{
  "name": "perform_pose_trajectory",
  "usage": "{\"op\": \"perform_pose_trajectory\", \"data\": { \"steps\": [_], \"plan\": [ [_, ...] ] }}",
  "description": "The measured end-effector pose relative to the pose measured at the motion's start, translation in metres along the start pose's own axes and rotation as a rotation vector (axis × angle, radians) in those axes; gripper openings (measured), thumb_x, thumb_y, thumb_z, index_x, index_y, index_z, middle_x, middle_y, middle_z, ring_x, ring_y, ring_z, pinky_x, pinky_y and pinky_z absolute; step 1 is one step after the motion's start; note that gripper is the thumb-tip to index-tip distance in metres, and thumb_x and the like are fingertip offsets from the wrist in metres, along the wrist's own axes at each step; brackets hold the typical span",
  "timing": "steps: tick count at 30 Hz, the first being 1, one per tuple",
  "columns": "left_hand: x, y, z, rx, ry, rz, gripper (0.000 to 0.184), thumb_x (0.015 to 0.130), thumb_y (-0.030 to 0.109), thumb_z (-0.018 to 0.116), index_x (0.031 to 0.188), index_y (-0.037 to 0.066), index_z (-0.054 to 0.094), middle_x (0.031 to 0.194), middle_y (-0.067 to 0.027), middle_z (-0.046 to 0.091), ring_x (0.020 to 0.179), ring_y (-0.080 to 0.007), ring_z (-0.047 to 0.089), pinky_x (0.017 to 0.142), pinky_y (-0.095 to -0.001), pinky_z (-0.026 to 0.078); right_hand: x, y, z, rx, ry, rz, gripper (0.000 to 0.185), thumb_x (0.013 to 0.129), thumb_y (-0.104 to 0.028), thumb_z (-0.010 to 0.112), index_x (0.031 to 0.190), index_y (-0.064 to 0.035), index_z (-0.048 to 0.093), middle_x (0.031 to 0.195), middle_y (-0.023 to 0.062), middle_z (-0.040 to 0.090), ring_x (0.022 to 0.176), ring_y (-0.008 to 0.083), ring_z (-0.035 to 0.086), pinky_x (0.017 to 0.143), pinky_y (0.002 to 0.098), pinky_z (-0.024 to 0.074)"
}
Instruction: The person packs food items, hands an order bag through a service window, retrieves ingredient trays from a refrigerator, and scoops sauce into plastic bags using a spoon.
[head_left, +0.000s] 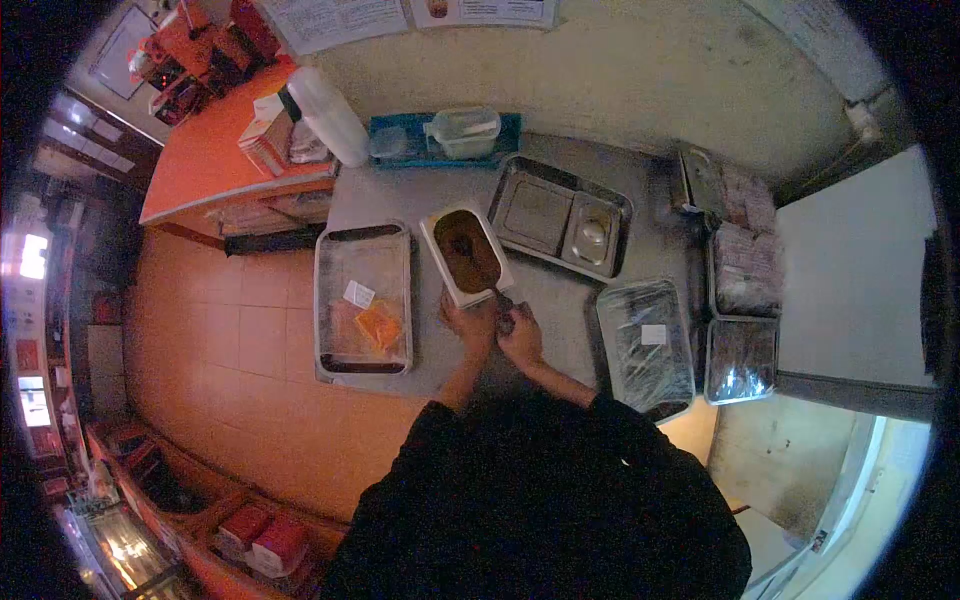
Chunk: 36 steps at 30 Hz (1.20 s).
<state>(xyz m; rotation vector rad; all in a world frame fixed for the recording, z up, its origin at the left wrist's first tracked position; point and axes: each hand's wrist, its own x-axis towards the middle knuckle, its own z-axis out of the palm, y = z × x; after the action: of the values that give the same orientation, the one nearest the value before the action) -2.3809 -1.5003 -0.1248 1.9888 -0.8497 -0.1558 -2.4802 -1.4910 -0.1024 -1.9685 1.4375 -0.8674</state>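
A deep rectangular metal food pan [436, 252] with brown contents sits on the steel table in front of me. My left hand [470, 325] is closed at the pan's near end, its fingers against the near-left corner. My right hand [521, 338] is curled close beside it at the near-right corner. Something dark shows between its fingers, perhaps a handle, too dim to make out. Left of the pan lies a shallow tray [352, 272] with a clear cover, a white label and an orange packet [379, 325]. Beyond the pan's right side, another tray [627, 232] bears lidded metal pans [593, 236].
On the right are a plastic-wrapped tray [645, 368] and stacked trays of wrapped packs [748, 265]. A teal tray [512, 140] with a clear plastic tub [467, 130] stands against the wall. An orange counter [215, 160] holding a white bottle [330, 118] adjoins the left.
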Motion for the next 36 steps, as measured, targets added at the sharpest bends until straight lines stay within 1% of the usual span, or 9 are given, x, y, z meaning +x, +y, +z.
{"op": "perform_pose_trajectory", "data": {
  "steps": [9,11,12,14,17,27,29,32,36],
  "plan": [
    [0.001,-0.014,0.006,-0.119,-0.06,0.0,0.076,0.06,0.029,0.074,0.122,0.0,0.041,0.12,-0.0173,0.044,0.113,-0.0339,0.039,0.097,-0.0459,0.024,0.002,0.027,0.005,0.104,-0.037,0.086,0.015,0.069,-0.009,0.063,0.077,0.0005,0.054,0.076,0.0153,0.051,0.073,0.0284,0.055,0.063,0.0381,0.0438],
    [0.0,-0.026,0.006,-0.641,-0.126,-0.024,0.072,0.066,0.026,0.07,0.124,-0.001,0.038,0.121,-0.0173,0.044,0.115,-0.0323,0.039,0.099,-0.0435,0.024,0.01,0.024,-0.016,0.094,-0.056,0.053,0.018,0.071,-0.009,0.064,0.082,-0.0002,0.052,0.078,0.0135,0.053,0.071,0.0238,0.056,0.063,0.0357,0.0448],
    [0.004,-0.025,-0.002,-0.639,-0.127,-0.023,0.072,0.066,0.026,0.07,0.124,-0.001,0.038,0.121,-0.0173,0.044,0.115,-0.0323,0.039,0.099,-0.0435,0.024,0.012,0.025,-0.021,0.096,-0.056,0.054,0.018,0.071,-0.009,0.064,0.082,-0.0002,0.052,0.078,0.0135,0.053,0.071,0.0238,0.056,0.063,0.0357,0.0448],
    [0.011,-0.015,-0.026,-0.714,-0.389,-0.056,0.06,0.077,0.022,0.058,0.126,-0.001,0.034,0.123,-0.0172,0.041,0.117,-0.0297,0.036,0.101,-0.0392,0.024,0.012,0.025,-0.029,0.19,-0.078,0.07,0.025,0.07,-0.009,0.067,0.087,-0.0009,0.051,0.083,0.0125,0.056,0.071,0.0221,0.058,0.065,0.033,0.0469],
    [0.008,-0.015,-0.041,-0.738,-0.509,-0.12,0.058,0.078,0.02,0.055,0.128,-0.001,0.032,0.127,-0.0175,0.036,0.121,-0.0302,0.032,0.102,-0.039,0.022,0.017,0.007,-0.034,0.26,-0.159,0.228,0.028,0.07,-0.01,0.069,0.089,-0.002,0.051,0.085,0.0115,0.059,0.071,0.0209,0.06,0.066,0.0303,0.0482],
    [-0.007,-0.036,-0.04,-0.537,-0.428,-0.107,0.053,0.081,0.013,0.048,0.13,0.002,0.033,0.138,-0.0193,0.025,0.129,-0.0334,0.019,0.105,-0.0398,0.017,0.02,0.047,-0.027,0.24,-0.198,0.153,0.028,0.068,-0.007,0.069,0.09,-0.0026,0.052,0.076,0.0068,0.059,0.071,0.0135,0.058,0.062,0.0267,0.0475],
    [-0.008,-0.043,-0.038,-0.342,-0.268,0.275,0.043,0.074,0.009,0.054,0.117,0.004,0.048,0.134,-0.022,0.029,0.127,-0.0376,0.022,0.103,-0.0426,0.02,0.019,0.049,-0.034,0.533,-0.139,0.333,0.023,0.069,-0.005,0.067,0.088,-0.0015,0.055,0.073,0.0065,0.058,0.069,0.0126,0.057,0.061,0.0257,0.0467],
    [-0.012,-0.031,-0.057,0.017,-0.488,0.307,0.042,0.066,0.01,0.058,0.108,0.013,0.056,0.138,-0.0224,0.021,0.129,-0.0385,0.018,0.105,-0.0411,0.018,0.019,0.062,-0.032,0.392,-0.177,0.386,0.022,0.068,-0.004,0.066,0.088,0.0004,0.057,0.073,0.0068,0.059,0.07,0.0125,0.057,0.061,0.0257,0.0465],
    [-0.014,0.002,-0.072,0.011,-0.477,0.351,0.034,0.061,-0.002,0.059,0.094,0.005,0.061,0.132,-0.0236,0.03,0.126,-0.0422,0.021,0.103,-0.0427,0.023,0.021,0.052,-0.034,0.292,-0.154,0.29,0.022,0.067,-0.005,0.066,0.087,0.0016,0.058,0.074,0.0075,0.059,0.07,0.0142,0.058,0.06,0.0267,0.0464]
  ]
}}
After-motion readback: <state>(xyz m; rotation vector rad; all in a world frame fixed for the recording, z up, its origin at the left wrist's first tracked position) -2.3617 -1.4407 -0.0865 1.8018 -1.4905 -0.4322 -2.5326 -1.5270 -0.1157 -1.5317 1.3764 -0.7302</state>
